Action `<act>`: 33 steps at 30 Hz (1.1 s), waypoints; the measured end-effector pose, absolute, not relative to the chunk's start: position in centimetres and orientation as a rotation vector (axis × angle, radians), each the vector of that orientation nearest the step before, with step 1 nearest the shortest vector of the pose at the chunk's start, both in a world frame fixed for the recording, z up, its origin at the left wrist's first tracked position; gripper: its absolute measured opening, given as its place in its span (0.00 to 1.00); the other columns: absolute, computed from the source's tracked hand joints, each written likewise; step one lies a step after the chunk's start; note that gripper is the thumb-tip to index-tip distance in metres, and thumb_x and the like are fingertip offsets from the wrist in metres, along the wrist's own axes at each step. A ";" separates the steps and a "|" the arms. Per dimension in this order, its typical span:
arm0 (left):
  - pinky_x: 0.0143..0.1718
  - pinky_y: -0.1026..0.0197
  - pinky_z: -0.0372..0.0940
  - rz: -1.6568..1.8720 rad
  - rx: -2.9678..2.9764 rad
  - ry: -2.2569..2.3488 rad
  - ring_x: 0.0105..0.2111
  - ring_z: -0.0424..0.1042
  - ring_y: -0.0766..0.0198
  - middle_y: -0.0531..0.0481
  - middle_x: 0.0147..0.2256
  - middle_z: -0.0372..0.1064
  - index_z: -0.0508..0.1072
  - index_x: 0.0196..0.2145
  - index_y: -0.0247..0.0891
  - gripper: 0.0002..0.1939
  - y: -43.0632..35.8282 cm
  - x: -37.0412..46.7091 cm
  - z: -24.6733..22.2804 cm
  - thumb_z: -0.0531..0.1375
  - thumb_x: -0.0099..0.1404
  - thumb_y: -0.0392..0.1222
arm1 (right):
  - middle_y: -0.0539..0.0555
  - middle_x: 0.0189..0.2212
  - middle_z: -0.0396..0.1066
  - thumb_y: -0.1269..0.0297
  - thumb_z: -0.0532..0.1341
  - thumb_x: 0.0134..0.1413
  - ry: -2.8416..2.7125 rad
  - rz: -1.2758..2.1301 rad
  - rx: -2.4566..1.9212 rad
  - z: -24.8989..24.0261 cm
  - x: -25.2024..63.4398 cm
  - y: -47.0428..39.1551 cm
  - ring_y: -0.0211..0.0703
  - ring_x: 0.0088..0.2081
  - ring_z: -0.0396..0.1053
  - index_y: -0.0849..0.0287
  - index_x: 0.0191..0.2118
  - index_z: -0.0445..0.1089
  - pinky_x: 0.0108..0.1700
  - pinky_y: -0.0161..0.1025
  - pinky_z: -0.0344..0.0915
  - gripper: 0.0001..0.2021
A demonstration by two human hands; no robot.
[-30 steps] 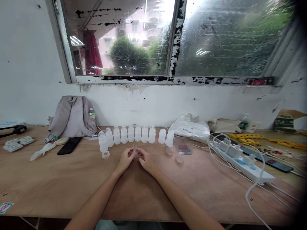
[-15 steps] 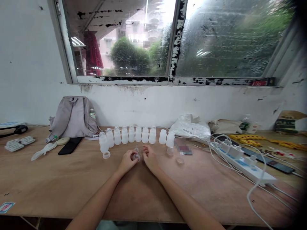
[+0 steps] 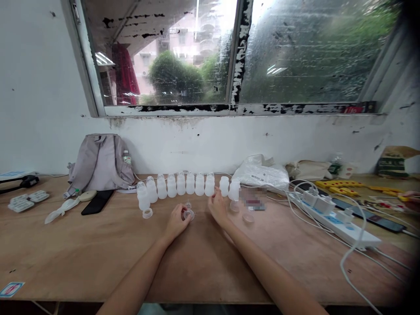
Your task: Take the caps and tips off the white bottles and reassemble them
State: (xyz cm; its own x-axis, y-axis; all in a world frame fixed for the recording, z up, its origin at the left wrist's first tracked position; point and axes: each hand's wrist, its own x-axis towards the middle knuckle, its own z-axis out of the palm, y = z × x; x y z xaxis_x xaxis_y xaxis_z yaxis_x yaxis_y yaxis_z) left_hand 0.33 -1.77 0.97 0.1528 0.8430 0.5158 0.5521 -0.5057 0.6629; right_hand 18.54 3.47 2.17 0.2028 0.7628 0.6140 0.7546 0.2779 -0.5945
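Note:
My left hand (image 3: 178,222) rests on the table with thumb and fingers closed on the edge of a clear round bottle part (image 3: 189,215). Just behind that lies a small clear nipple-like piece (image 3: 188,204). My right hand (image 3: 217,207) is held over the table, fingers bent and slightly apart, with nothing visible in them. Its fingertips are close to the white translucent bottles (image 3: 200,185), several of which stand upright in a curved row. A clear ring (image 3: 147,213) lies before the leftmost bottle. Two clear shallow caps (image 3: 248,218) lie right of my right hand.
A grey backpack (image 3: 98,164) and a black phone (image 3: 97,202) are at the left. On the right are a plastic bag (image 3: 262,173), a white power strip (image 3: 348,232) with loose cables, and yellow parts (image 3: 341,184). Another person's hand (image 3: 411,195) shows at the right edge.
My right hand has moved right and forward, away from my left hand and towards the bottles. The left hand stays at the clear round part. Another person's hand has appeared at the right edge.

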 end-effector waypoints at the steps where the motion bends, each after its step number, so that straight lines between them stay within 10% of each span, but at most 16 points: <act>1: 0.36 0.62 0.59 1.305 2.108 1.343 0.33 0.63 0.64 0.51 0.32 0.63 0.63 0.32 0.38 0.06 -1.8 0.3 1.0 0.54 0.53 0.36 | 0.62 0.40 0.65 0.71 0.48 0.49 -1.549 -0.041 -1.515 2.6 19.0 4.0 0.48 0.39 0.66 0.64 0.54 0.50 0.40 0.43 0.61 0.24; 8: 0.35 0.62 0.59 1.352 2.107 1.371 0.32 0.62 0.64 0.52 0.31 0.61 0.61 0.31 0.39 0.06 -2.0 0.4 1.3 0.54 0.52 0.36 | 0.66 0.37 0.68 0.67 0.47 0.56 -1.668 -0.107 -1.903 5.1 22.4 7.3 0.52 0.37 0.69 0.69 0.60 0.38 0.37 0.42 0.60 0.28; 14: 0.36 0.61 0.59 1.315 2.154 1.366 0.33 0.63 0.64 0.51 0.33 0.62 0.61 0.33 0.39 0.07 -2.0 0.2 1.2 0.53 0.54 0.37 | 0.64 0.33 0.68 0.66 0.46 0.57 -1.631 -0.096 -2.035 5.8 23.6 7.9 0.49 0.36 0.69 0.68 0.52 0.51 0.36 0.41 0.59 0.17; 25: 0.42 0.58 0.59 1.370 2.136 1.258 0.39 0.63 0.61 0.46 0.38 0.62 0.62 0.39 0.38 0.10 -2.1 0.4 1.3 0.52 0.58 0.40 | 0.58 0.37 0.60 0.62 0.50 0.53 -1.682 -0.379 -1.486 6.4 22.2 3.1 0.45 0.38 0.62 0.60 0.33 0.64 0.36 0.38 0.59 0.09; 33: 0.41 0.58 0.60 1.412 2.054 1.240 0.37 0.65 0.62 0.46 0.38 0.64 0.64 0.39 0.37 0.11 -2.1 0.5 1.2 0.52 0.60 0.43 | 0.57 0.41 0.63 0.62 0.52 0.52 -1.745 -0.044 -1.127 3.9 20.1 -0.9 0.47 0.44 0.63 0.57 0.41 0.60 0.45 0.42 0.59 0.10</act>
State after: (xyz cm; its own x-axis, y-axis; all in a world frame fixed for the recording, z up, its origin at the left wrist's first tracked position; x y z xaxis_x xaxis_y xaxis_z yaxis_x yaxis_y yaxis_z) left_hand 0.54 -2.10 1.17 0.1174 0.8142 0.5686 0.4587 -0.5523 0.6961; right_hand 20.10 -0.94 3.93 -0.0482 0.6579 0.7515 0.6950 0.5625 -0.4479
